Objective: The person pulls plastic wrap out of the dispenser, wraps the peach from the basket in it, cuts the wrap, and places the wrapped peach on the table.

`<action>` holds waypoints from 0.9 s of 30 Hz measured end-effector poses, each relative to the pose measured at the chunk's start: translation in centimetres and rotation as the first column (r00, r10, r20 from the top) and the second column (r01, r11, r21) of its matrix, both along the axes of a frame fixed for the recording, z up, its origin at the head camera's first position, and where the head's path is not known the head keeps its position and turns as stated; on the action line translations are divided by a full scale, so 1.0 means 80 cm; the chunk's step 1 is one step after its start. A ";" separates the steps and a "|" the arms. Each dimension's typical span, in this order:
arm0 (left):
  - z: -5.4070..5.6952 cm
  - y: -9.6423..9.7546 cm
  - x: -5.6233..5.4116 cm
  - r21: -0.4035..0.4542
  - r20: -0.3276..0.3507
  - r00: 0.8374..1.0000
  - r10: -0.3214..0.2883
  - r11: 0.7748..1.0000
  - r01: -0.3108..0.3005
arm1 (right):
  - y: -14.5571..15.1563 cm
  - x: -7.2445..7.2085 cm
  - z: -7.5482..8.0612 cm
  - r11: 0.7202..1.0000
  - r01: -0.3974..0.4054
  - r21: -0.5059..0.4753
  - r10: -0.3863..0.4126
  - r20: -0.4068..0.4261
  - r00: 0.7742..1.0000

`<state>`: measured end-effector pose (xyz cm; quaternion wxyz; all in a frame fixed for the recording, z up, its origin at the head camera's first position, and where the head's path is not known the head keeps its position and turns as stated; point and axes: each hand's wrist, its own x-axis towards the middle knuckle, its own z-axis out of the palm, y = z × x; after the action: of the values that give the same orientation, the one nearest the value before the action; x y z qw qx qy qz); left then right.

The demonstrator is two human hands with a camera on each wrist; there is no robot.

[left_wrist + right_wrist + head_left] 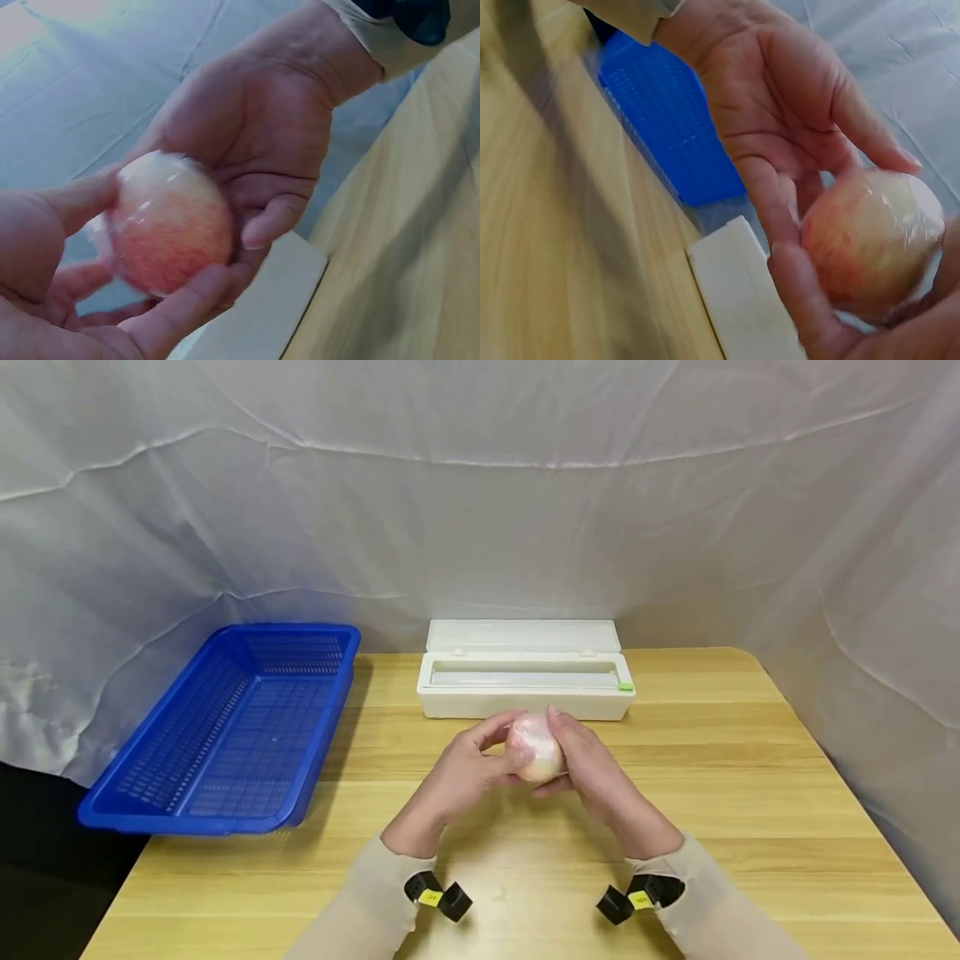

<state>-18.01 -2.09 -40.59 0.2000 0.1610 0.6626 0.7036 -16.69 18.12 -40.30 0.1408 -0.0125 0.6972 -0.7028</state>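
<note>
Between both hands, over the table in front of the white box, is an apple (535, 748) in clear plastic wrap. It has red streaks on pale yellow, and the film glints in the right wrist view. My left hand (467, 770) holds it from the left, with thumb and fingers curved about its side. From the right, my right hand (595, 767) grips it with the thumb near the top and the fingers underneath. In the left wrist view the apple (176, 225) lies against the right palm, with left fingertips on its near side.
A white cling film box (525, 704) stands at the back middle, its lid (522, 636) raised and a roll (525, 679) inside. A green tab (626, 687) sits at its right end. To the left is a blue perforated basket (318, 760). Grey cloth (480, 535) hangs behind the wooden table (750, 827).
</note>
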 end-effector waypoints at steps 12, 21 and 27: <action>0.004 -0.006 -0.006 0.147 0.117 0.991 0.065 0.986 -0.082 | -0.005 0.002 0.000 1.000 0.019 -0.011 -0.020 -0.143 0.989; 0.006 -0.006 -0.005 0.172 0.137 0.987 0.084 0.979 -0.107 | 0.000 -0.001 -0.004 0.997 -0.074 -0.019 0.069 -0.174 0.982; 0.008 -0.008 -0.005 0.186 0.126 0.990 0.067 0.978 -0.090 | -0.005 0.000 -0.005 0.999 -0.016 -0.038 0.009 -0.191 0.982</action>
<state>-18.39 -2.72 -39.99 0.1950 0.1109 0.5846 0.7797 -16.66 17.70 -40.74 0.0776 -0.0867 0.6936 -0.7109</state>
